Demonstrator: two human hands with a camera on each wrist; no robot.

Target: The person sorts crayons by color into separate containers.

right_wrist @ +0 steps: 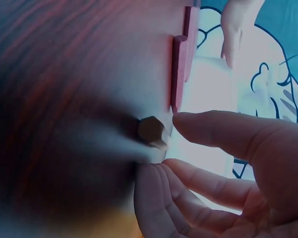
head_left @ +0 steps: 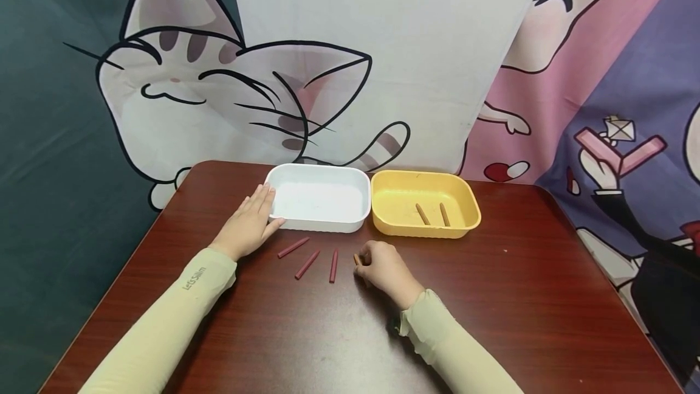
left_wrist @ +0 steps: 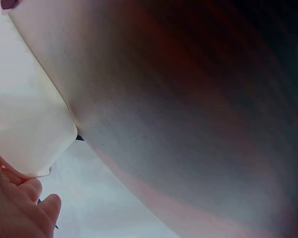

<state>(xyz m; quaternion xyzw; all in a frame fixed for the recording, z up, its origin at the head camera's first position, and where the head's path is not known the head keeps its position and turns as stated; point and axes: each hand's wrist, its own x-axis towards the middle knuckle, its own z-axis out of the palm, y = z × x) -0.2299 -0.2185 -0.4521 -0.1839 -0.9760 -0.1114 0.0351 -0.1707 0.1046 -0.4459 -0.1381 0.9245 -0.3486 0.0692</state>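
Note:
My left hand (head_left: 244, 227) lies along the left end of the white tray (head_left: 322, 224), fingers straight and thumb at its front corner. In the left wrist view, the fingers (left_wrist: 25, 198) touch the tray's edge. My right hand (head_left: 387, 269) is low over the table, its curled fingers and thumb around a yellow-brown crayon (right_wrist: 151, 130). Most of that crayon is hidden in the head view. To its left lie three dark red crayons (head_left: 307, 264) on the table. Two more yellow-brown crayons (head_left: 422, 214) are inside the yellow tray (head_left: 426, 230).
Both trays stand side by side near the back edge of the brown wooden table (head_left: 519, 297). A cloth with a cartoon cat (head_left: 175, 120) hangs behind it. More printed figures cover the cloth at the right.

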